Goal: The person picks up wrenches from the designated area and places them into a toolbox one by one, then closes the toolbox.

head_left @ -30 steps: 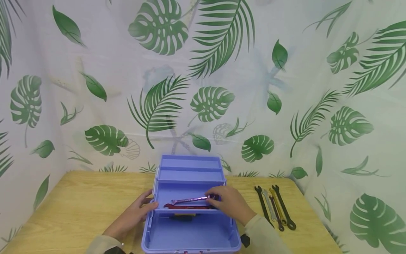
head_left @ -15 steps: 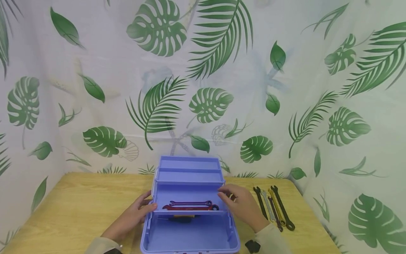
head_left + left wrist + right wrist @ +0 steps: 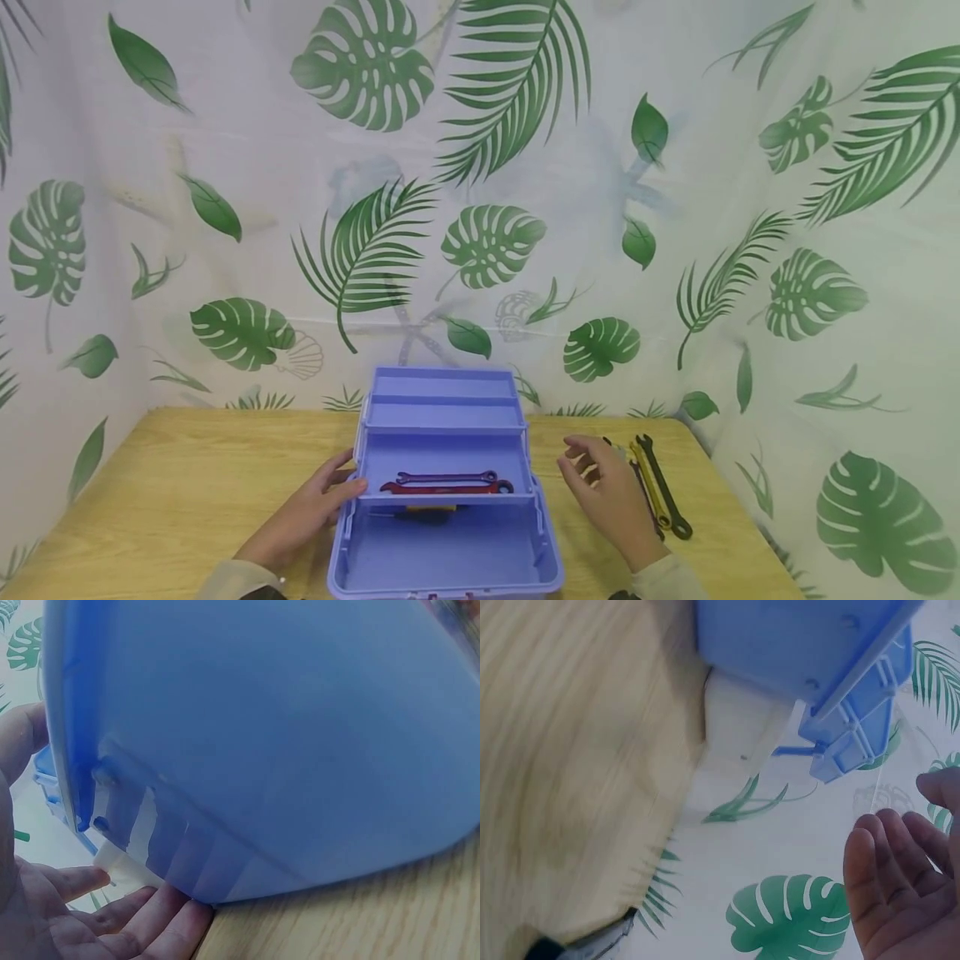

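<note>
A blue toolbox (image 3: 446, 554) stands with its stepped trays raised. In its lowest tray lie a purple combination wrench (image 3: 442, 477) and a red wrench (image 3: 435, 490), side by side. My left hand (image 3: 318, 504) rests at the toolbox's left side; its thumb touches the rim and its extended fingers lie against the outer wall (image 3: 315, 750). To the right of the box, my right hand (image 3: 611, 496) is in the air with loosely bent fingers, holding nothing. Several wrenches (image 3: 660, 483), black, gold and dark purple, lie on the table beyond it, some hidden behind the hand.
A tool with a yellow and black handle (image 3: 431, 512) lies in the toolbox's deep bottom, partly under the tray. The wooden table (image 3: 187, 475) meets a leaf-printed curtain (image 3: 480, 167) at the back. The raised upper trays (image 3: 448, 398) stand close to that curtain.
My right hand has let go of the purple wrench, leaving it in the tray beside the red one, and has moved right toward the wrenches on the table. The left hand stays put.
</note>
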`<state>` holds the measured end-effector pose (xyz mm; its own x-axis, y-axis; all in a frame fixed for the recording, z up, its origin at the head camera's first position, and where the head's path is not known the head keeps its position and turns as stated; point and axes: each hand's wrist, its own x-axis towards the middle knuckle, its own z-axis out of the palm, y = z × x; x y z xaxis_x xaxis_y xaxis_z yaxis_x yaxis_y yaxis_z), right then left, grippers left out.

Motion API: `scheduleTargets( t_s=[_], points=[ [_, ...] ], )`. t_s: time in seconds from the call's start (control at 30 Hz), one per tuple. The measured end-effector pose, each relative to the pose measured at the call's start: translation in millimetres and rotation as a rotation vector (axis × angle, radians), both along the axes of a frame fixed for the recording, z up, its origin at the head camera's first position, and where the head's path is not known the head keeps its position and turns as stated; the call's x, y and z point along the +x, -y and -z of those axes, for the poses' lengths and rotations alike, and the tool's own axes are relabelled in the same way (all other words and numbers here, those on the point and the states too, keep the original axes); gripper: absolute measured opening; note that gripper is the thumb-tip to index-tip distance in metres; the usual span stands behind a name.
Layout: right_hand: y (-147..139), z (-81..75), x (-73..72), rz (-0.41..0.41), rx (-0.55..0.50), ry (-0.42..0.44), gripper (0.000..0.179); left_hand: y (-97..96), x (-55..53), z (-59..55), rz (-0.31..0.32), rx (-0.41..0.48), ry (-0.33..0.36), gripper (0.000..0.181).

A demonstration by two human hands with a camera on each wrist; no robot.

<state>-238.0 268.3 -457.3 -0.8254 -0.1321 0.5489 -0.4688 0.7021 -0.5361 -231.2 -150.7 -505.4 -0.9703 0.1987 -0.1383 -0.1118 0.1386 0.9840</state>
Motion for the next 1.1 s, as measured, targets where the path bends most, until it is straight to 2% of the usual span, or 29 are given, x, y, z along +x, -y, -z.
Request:
scheduleTargets(
  t_s=[0.17,0.37,0.53,0.87,1.1],
  points=[
    [-4,1.7,1.1,0.049,0.093,0.008,0.026,-0.5,0.4,-2.1,0.005,-0.002,0.013,0.079],
    [-11,5.3,3.5,0.104,0.148,0.013,0.031,-1.1,2.0,-4.2,0.008,0.006,0.02,0.079],
    [-17,6.5,5.2,0.11,0.167,0.008,0.035,-1.5,2.5,-5.3,0.003,-0.003,0.019,0.079],
    [-23,7.6,7.9,0.159,0.188,0.075,0.033,-1.4,1.8,-5.1,-0.004,-0.014,0.02,0.079],
    [-28,4.2,9.5,0.228,0.308,0.131,0.039,-0.5,1.9,-3.4,-0.002,0.012,0.009,0.077]
  ],
)
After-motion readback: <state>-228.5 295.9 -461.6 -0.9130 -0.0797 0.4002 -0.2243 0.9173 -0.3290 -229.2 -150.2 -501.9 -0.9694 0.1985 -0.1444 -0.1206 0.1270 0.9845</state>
